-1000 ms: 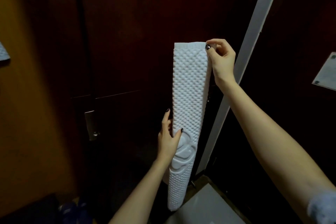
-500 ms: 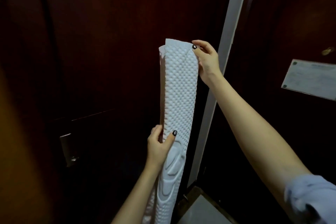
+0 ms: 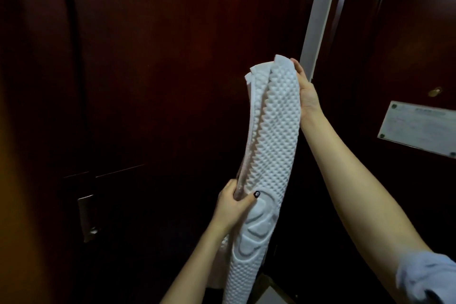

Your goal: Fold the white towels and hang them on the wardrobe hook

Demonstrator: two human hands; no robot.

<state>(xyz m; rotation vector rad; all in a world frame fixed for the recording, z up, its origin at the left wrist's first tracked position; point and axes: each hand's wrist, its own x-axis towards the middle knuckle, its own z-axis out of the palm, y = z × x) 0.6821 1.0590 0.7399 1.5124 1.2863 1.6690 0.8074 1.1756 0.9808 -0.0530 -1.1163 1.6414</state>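
Now the left hand (image 3: pixel 234 207) is grasping the white towel (image 3: pixel 274 131) midway with its fingers; the right hand (image 3: pixel 307 96) is touching its top, grip unclear.

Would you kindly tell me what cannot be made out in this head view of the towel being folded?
Head view only:
The white towel: its lower end is cut off by the bottom edge.
The right hand: its fingers are hidden behind the towel's top, so its grip is unclear.
The notice on the right door: its print is too small and blurred to read.
The hook: none can be made out in the dark wood.
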